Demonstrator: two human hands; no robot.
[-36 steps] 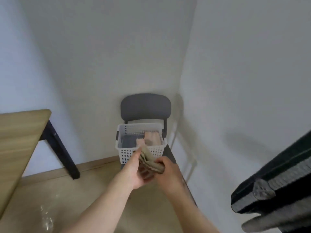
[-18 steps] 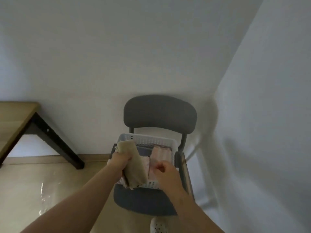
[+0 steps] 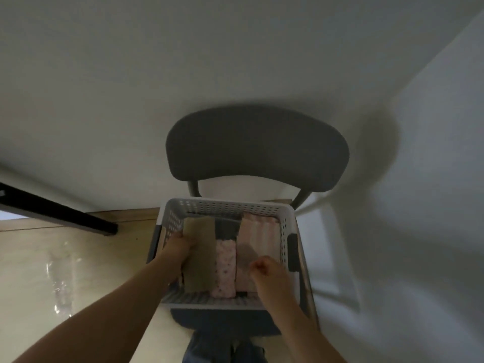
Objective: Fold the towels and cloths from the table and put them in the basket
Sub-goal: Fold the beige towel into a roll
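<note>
Olive folded towel (image 3: 200, 258): located inside the white perforated basket (image 3: 227, 204), against its left wall, lying lengthwise from the far end towards the near rim. I observe the left grip (image 3: 176, 254), a bare hand, closed on the towel's left edge, fingers curled round it from the side. The forearm enters from the lower left of the frame.

Right grip (image 3: 271, 277): bare hand, positioned over the basket's near right corner. Its fingers are curled inwards and I see nothing held in them. I cannot tell whether it touches the cloth beneath it.

Other contents of the basket, left to right beside the olive towel: a pink dotted cloth (image 3: 225, 269), folded, touching the olive towel's right edge; a pink striped towel (image 3: 259, 238), folded, along the right wall. A dark grey cloth (image 3: 226, 229) shows at the far end, between the olive and striped items.

The basket stands on the seat of a grey chair (image 3: 256, 153), centre of frame, with the backrest above it. The chair stands close to a white wall.

Left of frame: a black desk leg (image 3: 60, 214) runs diagonally down to a pale glossy floor (image 3: 34, 271). Bottom centre: the person's dark trousers (image 3: 209, 347), partly in view.
</note>
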